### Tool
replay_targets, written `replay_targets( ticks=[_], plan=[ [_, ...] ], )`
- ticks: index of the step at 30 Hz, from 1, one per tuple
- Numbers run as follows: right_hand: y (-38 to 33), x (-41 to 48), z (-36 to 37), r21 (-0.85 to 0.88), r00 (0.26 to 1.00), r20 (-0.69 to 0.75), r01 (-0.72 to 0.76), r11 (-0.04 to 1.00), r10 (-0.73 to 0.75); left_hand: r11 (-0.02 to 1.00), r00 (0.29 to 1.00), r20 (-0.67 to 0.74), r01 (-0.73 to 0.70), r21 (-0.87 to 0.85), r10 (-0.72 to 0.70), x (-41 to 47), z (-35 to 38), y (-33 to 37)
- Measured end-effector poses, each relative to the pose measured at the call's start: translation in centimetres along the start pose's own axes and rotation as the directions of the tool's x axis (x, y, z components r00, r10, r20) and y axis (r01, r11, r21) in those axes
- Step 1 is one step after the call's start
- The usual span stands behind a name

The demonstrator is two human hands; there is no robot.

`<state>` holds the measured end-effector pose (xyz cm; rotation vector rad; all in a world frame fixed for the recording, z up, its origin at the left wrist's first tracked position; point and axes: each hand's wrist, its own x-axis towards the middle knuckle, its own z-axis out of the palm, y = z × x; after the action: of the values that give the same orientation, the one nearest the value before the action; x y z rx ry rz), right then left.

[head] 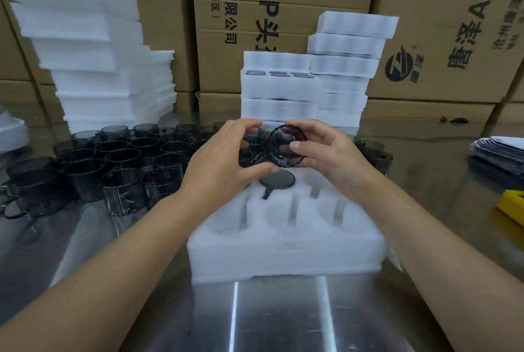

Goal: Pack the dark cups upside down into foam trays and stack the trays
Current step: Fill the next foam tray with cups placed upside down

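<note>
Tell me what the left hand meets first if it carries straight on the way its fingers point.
The dark translucent round cup that the right hand grips, right beside the left hand; its thumb may be touching the cup's lower edge, though depth is unclear.

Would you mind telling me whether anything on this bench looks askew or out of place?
The right tray stack looks askew: its top trays sit twisted and overhang those below.
</note>
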<state>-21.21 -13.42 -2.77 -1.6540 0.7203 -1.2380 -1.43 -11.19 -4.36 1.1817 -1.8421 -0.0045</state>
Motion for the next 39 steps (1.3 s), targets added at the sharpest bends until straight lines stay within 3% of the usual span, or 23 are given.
replay_targets(
  ticks=[4, 17, 39],
  plan=[
    [-0.02, 0.00, -0.06, 0.082, 1.000, 0.016, -0.011, 0.997, 0.010, 1.000, 1.000, 0.016, -0.004, 0.014, 0.004, -0.02, -0.07, 0.03],
    [-0.37, -0.07, 0.05, 0.124, 0.997, 0.049, -0.060, 0.990, 0.054, 0.997, 0.998, 0.062, 0.010, 0.074, -0.015, 0.19, -0.17, 0.19],
    [-0.34, -0.02, 0.00, -0.045, 0.999, -0.032, -0.012, 0.999, 0.011, 0.992, 0.990, 0.138, -0.016, 0.123, -0.001, 0.11, -0.06, 0.05]
  ],
)
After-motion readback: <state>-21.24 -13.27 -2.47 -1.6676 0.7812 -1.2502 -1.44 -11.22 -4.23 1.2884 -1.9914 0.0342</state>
